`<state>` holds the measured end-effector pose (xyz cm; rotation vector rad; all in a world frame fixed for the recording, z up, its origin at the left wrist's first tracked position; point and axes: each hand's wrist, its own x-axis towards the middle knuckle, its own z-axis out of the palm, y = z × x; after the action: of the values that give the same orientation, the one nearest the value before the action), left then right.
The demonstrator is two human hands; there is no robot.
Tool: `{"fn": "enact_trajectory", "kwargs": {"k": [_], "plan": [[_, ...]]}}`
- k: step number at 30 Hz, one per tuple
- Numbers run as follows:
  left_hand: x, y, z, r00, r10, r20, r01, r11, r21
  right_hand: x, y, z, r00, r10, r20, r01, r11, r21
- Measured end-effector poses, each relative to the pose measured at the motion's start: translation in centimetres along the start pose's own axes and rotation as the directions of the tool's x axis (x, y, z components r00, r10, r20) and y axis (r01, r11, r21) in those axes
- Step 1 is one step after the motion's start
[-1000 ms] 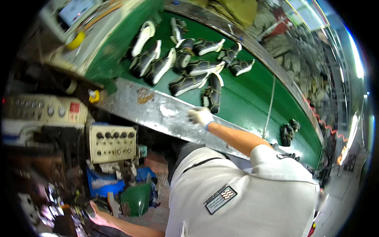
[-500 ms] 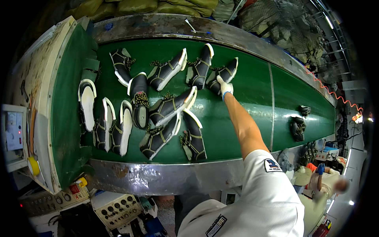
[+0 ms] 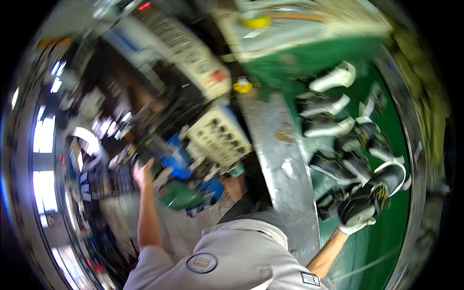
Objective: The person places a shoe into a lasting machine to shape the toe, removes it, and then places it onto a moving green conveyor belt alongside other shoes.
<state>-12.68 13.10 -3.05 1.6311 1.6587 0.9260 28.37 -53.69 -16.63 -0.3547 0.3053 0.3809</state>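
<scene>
My right hand [image 3: 356, 227], in a white glove, grips a black shoe [image 3: 373, 189] by its heel end. The shoe has yellow-flecked laces and a white rim around the toe, and it is held over the green conveyor belt [image 3: 372, 246]. Out to the left, my bare left hand [image 3: 143, 174] is closed on the dark end of another shoe [image 3: 129, 153]; motion blurs it, but speckled laces and a pale toe show. Several similar black shoes [image 3: 333, 166] with white soles lie on the belt beyond my right hand.
A metal ledge [image 3: 285, 164] runs along the belt's near side. A cream control box [image 3: 220, 137] with dark knobs stands left of it. Blue and green items [image 3: 181, 195] lie below the box. A green-fronted machine housing [image 3: 309, 58] covers the belt's far end.
The view has swung left. My right hand has lifted the shoe it was touching off the belt. My left hand, out of sight before, now shows with a shoe.
</scene>
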Motion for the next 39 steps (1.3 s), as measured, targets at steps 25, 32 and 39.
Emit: {"fn": "enact_trajectory", "kwargs": {"k": [25,32,39], "plan": [[3.8,-0.4,-8.9,0.914,-0.097,0.395,0.084,0.995,0.05,-10.5,52.7,27.1,0.495,0.856,0.15,-0.403,0.379,-0.833],[1.4,-2.4,-6.2,0.981,0.043,0.188,0.041,0.904,-0.425,-10.6,60.6,28.0,0.482,0.872,0.088,-0.453,0.333,-0.827],[4.8,-1.6,-1.5,0.962,0.049,0.267,0.085,0.88,-0.468,-9.5,65.3,31.0,0.559,0.809,0.181,-0.384,0.446,-0.809]]}}
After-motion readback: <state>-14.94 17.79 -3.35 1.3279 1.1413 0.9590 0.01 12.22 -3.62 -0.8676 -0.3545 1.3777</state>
